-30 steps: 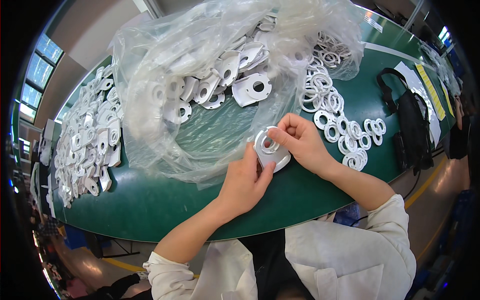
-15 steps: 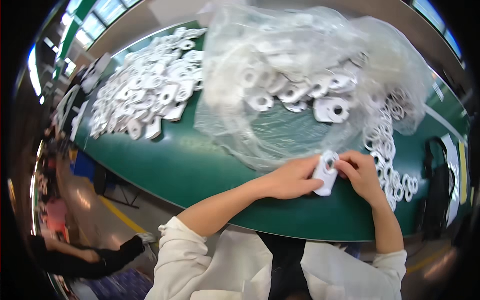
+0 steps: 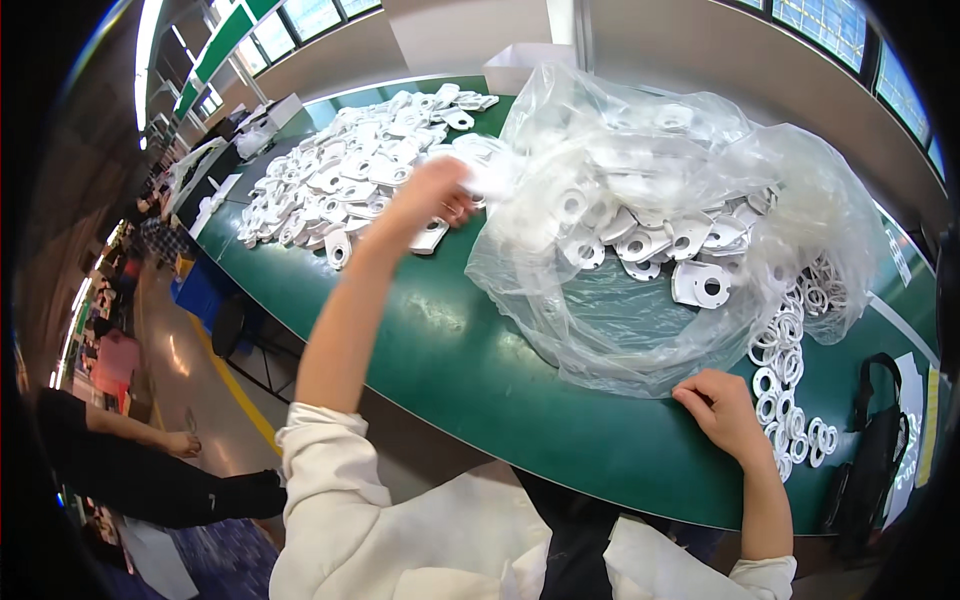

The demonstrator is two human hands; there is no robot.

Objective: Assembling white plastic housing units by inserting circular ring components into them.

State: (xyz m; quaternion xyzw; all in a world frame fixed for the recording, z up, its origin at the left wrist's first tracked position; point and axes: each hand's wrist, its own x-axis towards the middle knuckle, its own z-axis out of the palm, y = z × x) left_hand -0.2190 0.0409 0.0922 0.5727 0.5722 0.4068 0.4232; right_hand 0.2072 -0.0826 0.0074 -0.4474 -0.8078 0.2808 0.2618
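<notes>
My left hand (image 3: pixel 432 195) is raised over the right edge of a pile of white plastic parts (image 3: pixel 335 165) at the back left. Its fingers are bent around a smeared white plastic part (image 3: pixel 487 172), blurred by motion. My right hand (image 3: pixel 722 408) lies on the table at the near edge of a clear plastic bag (image 3: pixel 615 365). Those fingers are curled in, and the palm is hidden, so I cannot make out whether anything is inside. Several flat white parts with a round hole (image 3: pixel 700 285) lie in the bag's mouth.
White rings (image 3: pixel 780 345) spread down the green table (image 3: pixel 470 400) to the right of the bag. A black strapped pouch (image 3: pixel 880 415) lies at the right end. Behind the bag stands a white box (image 3: pixel 520 65). Another person's arm (image 3: pixel 150 435) shows at lower left.
My left hand has left my right hand and swung far left to the pile, with the white part moving along. My right hand stays near the bag, its fingers now off the part. The view has shifted.
</notes>
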